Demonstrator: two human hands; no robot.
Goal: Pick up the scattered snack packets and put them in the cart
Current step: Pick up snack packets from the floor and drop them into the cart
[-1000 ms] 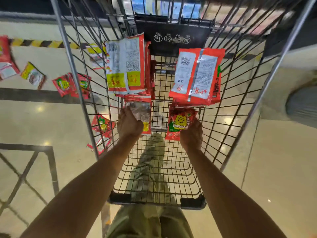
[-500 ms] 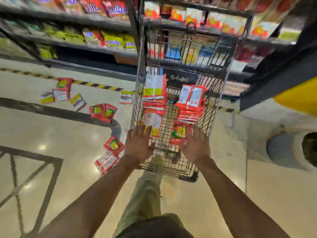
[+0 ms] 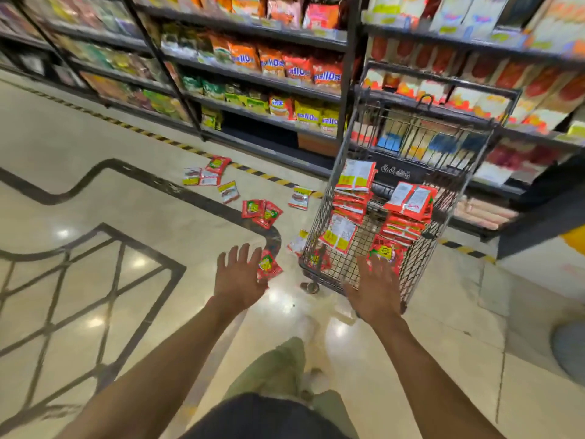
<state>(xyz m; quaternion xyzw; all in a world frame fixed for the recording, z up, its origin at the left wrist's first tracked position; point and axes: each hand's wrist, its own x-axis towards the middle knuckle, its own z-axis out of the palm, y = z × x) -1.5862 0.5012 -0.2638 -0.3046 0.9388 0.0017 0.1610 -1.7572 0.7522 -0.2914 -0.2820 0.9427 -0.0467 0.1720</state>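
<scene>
We are holding both hands out in front, palms down, nothing in either one. Left hand (image 3: 239, 277) is hanging over the floor, fingers straight and spread. A red packet (image 3: 269, 265) is lying on the floor right at its fingertips, partly covered by the hand; whether they are touching, we cannot tell. Right hand (image 3: 375, 291) is hovering at the near end of the cart (image 3: 318, 217), fingers spread as well, not gripping the wire.

The cart is standing to the right of the left hand, close to the shelves (image 3: 253, 77). Packets are sitting inside it in two piles: the left pile (image 3: 354, 191) is showing white-and-yellow backs, and the right pile (image 3: 410, 202) is red with white backs on top. A red-and-yellow packet (image 3: 384, 250) is leaning in the near right corner of the cart, just past the right fingertips.

More packets are lying loose on the floor. A pale one (image 3: 297, 242) is resting against the outside of the cart's left wall. Two red ones (image 3: 261, 211) are overlapping farther out. A yellow-and-white one (image 3: 228, 191) is lying beyond them, another (image 3: 299, 198) is lying near the striped tape (image 3: 275, 179), and a small cluster (image 3: 205, 174) is lying farthest left by that tape.

The glossy tile floor (image 3: 95, 191) is reflecting ceiling lights. An olive trouser leg (image 3: 275, 369) is showing at the bottom between our arms.
</scene>
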